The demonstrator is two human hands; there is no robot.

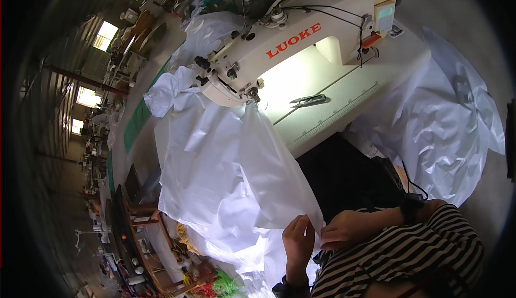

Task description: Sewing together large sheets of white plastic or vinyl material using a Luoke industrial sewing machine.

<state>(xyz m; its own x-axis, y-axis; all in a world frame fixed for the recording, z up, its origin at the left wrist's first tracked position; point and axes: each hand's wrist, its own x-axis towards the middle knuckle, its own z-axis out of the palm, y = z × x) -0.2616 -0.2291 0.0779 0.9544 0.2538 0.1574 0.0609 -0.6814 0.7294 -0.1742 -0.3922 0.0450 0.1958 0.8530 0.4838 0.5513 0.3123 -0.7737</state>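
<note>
A large white sheet of thin, shiny material (226, 163) hangs from under the needle of a cream sewing machine (344, 7) down towards me. At its lower right edge, my left hand (299, 244) pinches the material between thumb and fingers. Close beside it, my right hand (344, 229) has its fingers curled at the same edge; the fingertips are partly hidden. The machine's presser foot area (252, 94) meets the upper end of the sheet. A small pair of thread snips (310, 100) lies on the lit machine bed (328, 112), apart from both hands.
More of the white material (430, 131) is heaped to the right of the machine. A control panel (384, 17) sits on the machine's right end. At lower left are a wooden frame (148, 212) and green and red strands (223, 284). Windows and cluttered worktables line the far left.
</note>
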